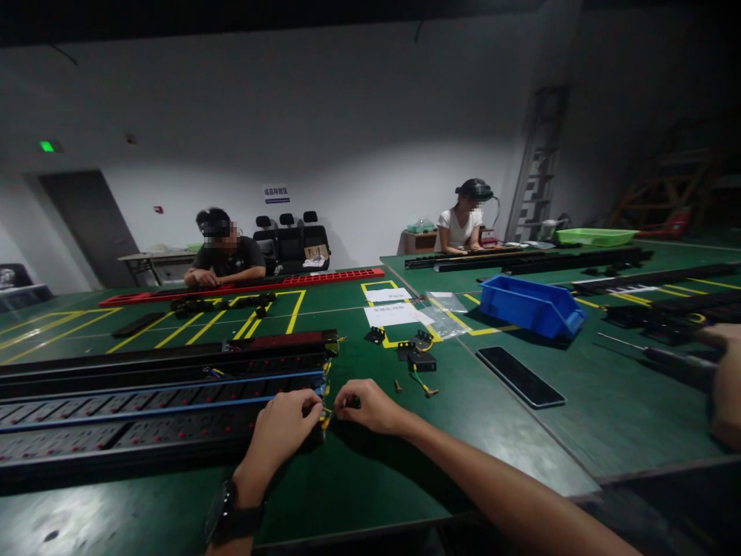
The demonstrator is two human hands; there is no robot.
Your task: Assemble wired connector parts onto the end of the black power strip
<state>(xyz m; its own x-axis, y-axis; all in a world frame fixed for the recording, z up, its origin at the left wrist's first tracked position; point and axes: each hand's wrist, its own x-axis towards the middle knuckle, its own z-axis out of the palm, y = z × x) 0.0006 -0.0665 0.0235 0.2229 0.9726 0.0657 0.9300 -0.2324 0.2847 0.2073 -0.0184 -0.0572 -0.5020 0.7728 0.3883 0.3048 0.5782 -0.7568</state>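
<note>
Long black power strips (167, 425) with rows of sockets and small red parts lie side by side at the left, their ends near my hands. My left hand (283, 428) rests by the end of the nearest strip, thumb and fingers pinched on a thin yellow-green wire (327, 412). Just right of it, my right hand (370, 405) is closed, fingertips together near the same wire; what they hold is too small to make out. Beyond my right hand lie a small black socket part (422, 361) with a green-yellow wire, and a small brown screw-like piece (397, 386).
A phone (519, 376) and a blue bin (529, 307) are on the green table at right. White papers (397, 314) lie ahead. Another person's hand (726, 378) is near a screwdriver (654, 354) at far right. Two people sit across the table.
</note>
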